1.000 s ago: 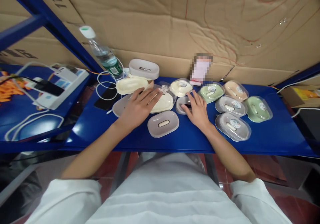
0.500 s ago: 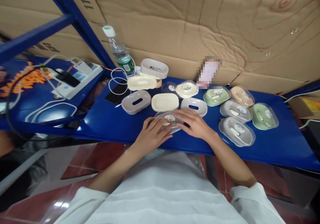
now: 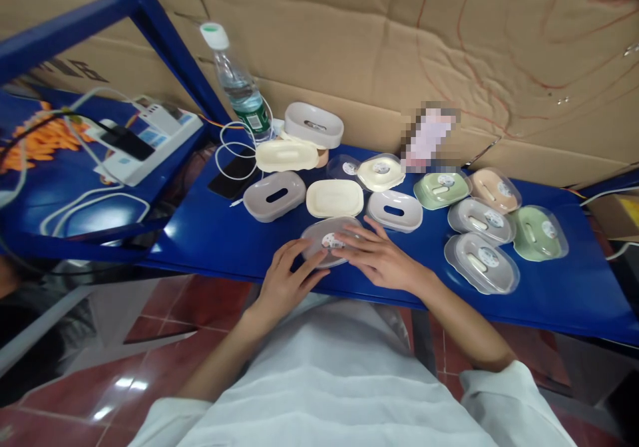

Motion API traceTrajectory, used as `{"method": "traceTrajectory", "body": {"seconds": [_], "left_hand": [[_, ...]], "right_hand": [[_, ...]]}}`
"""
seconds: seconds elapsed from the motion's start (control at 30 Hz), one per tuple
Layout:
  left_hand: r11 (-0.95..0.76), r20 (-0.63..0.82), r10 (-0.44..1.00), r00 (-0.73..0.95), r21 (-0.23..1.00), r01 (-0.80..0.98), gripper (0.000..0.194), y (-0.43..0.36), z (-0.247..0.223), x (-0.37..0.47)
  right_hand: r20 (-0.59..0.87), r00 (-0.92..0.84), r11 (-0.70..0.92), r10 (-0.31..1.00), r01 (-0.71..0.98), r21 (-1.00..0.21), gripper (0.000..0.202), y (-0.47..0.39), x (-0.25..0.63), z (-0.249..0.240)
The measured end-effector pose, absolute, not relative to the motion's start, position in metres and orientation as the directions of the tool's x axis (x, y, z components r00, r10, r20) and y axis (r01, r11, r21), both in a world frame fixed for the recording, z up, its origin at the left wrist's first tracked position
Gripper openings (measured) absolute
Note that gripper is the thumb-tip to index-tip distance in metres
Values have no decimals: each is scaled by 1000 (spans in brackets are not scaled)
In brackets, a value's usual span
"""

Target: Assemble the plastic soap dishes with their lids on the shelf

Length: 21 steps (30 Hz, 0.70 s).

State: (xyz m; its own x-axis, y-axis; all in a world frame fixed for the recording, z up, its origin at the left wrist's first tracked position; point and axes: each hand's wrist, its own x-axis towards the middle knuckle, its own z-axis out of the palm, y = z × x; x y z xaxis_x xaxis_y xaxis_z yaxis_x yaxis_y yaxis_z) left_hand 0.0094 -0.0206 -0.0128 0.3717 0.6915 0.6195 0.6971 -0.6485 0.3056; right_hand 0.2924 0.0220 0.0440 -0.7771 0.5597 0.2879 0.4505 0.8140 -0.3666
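A clear lid with a round sticker (image 3: 331, 239) lies at the front of the blue table, between my hands. My left hand (image 3: 289, 277) touches its left and near edge, fingers apart. My right hand (image 3: 377, 255) reaches over its right part with spread fingers. Just behind are a cream tray (image 3: 334, 199), a grey slotted dish (image 3: 274, 196) on the left and a second grey slotted dish (image 3: 394, 211) on the right. Whether anything lies under the lid is partly hidden by my fingers.
Lidded green (image 3: 442, 189), peach (image 3: 494, 191) and grey boxes (image 3: 482, 263) stand at the right. At the back left are a water bottle (image 3: 242, 94), a coiled white cable, a dark phone (image 3: 233, 173) and a stacked grey dish (image 3: 313, 125). Cardboard (image 3: 319, 34) rises behind.
My right hand has spread its fingers more and sits slightly lower. My left hand has shifted slightly left on the lid. The view has moved a little.
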Motion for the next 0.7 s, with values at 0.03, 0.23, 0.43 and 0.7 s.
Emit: {"method": "traceTrajectory", "body": {"seconds": [0.03, 0.23, 0.43, 0.7], "left_hand": [[-634, 605, 712, 356, 337, 696, 75, -20, -13, 10], [-562, 461, 819, 341, 529, 636, 69, -14, -6, 7], [-581, 463, 810, 358, 555, 595, 74, -14, -6, 2], [-616, 392, 783, 483, 594, 517, 71, -16, -3, 0]], "right_hand": [[299, -777, 818, 554, 441, -370, 51, 22, 291, 44], [291, -771, 821, 566, 496, -281, 61, 23, 284, 34], [223, -796, 827, 563, 546, -138, 74, 17, 285, 26], [153, -735, 746, 660, 619, -246, 76, -3, 286, 44]]}}
